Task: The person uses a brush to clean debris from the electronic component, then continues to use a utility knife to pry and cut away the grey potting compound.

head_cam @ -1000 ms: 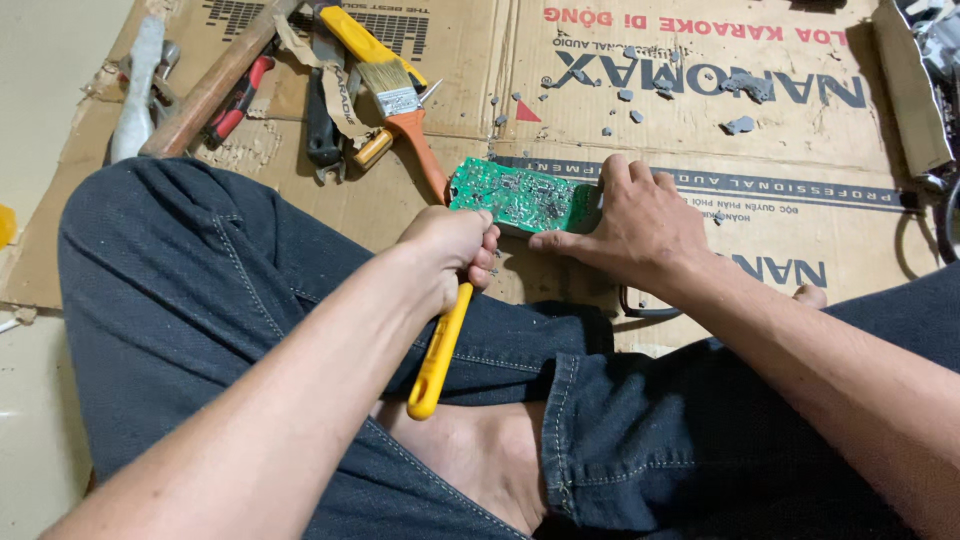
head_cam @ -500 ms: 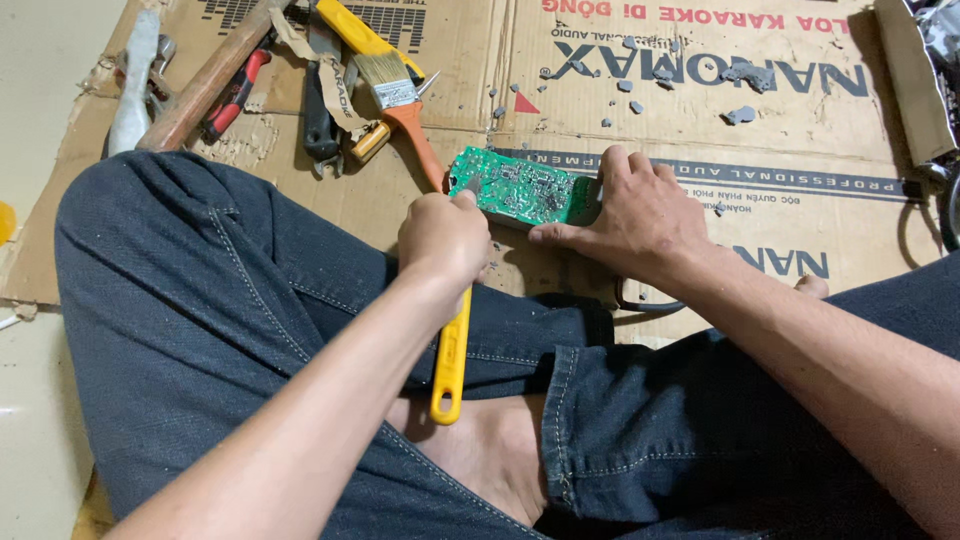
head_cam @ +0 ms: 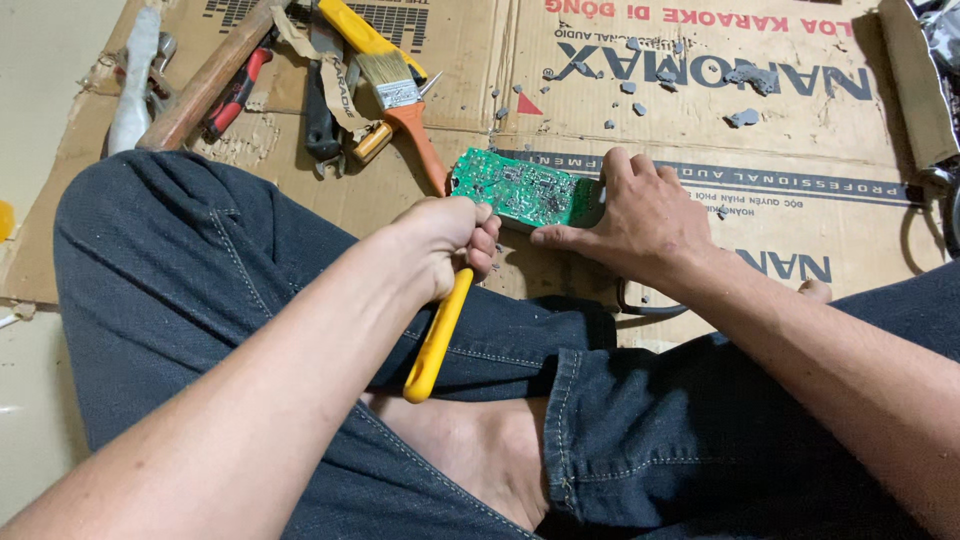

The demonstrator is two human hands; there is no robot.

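The cardboard (head_cam: 700,120) lies flattened on the floor as a work mat, filling the view from 10 to 2 o'clock and keeping grey crumbs (head_cam: 745,117) and tools off the tiles. The person sits cross-legged on it in dark jeans (head_cam: 180,280), so the work lies just past the knees at 12 o'clock.

The right hand (head_cam: 645,215) lies flat with fingers spread over the right end of the board (head_cam: 520,188), seemingly pressing it against the cardboard so it cannot slide; it is open, bearing down rather than gripping. The left hand (head_cam: 445,245) is clenched around a yellow tool (head_cam: 437,340), its handle trailing toward 6 o'clock over the leg; the working end is hidden by the fist, which sits just beside the board's near left corner.

At 11 o'clock a brush (head_cam: 395,95), a wooden handle (head_cam: 205,90) and red-handled pliers (head_cam: 235,95) lie in a loose heap within reach.

Against the earlier frames, the left fist has stayed at the board's corner while the yellow handle has swung slightly; the right hand has kept its hold-down place on the board.
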